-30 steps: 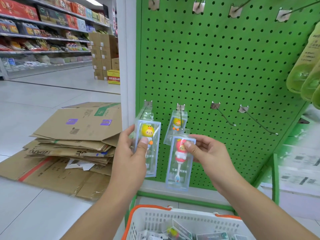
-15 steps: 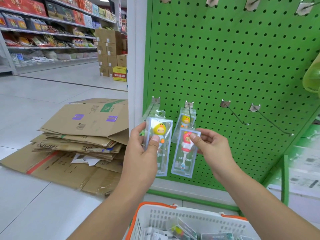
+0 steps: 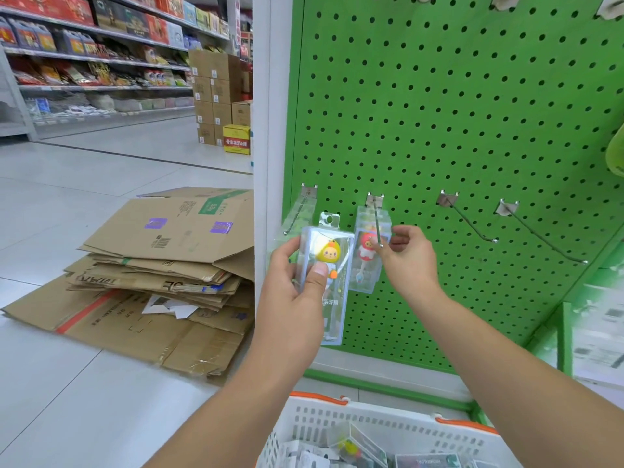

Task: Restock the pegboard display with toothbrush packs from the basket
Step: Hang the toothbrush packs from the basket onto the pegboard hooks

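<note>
Flattened cardboard boxes [image 3: 162, 275] lie on tiled floor [image 3: 67, 400].

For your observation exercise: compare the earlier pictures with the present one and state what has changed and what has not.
The right hand has lifted the clear red-figure toothbrush pack onto the second metal hook of the green pegboard, fingers now at its edge. The left hand still grips the clear yellow-figure toothbrush pack. The white basket stays below.

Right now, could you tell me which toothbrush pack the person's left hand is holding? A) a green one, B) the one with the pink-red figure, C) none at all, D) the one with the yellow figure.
D: the left hand has its thumb pressed on the front of the yellow-figure pack, while the pink-red pack sits at the second hook by the right hand.
</note>
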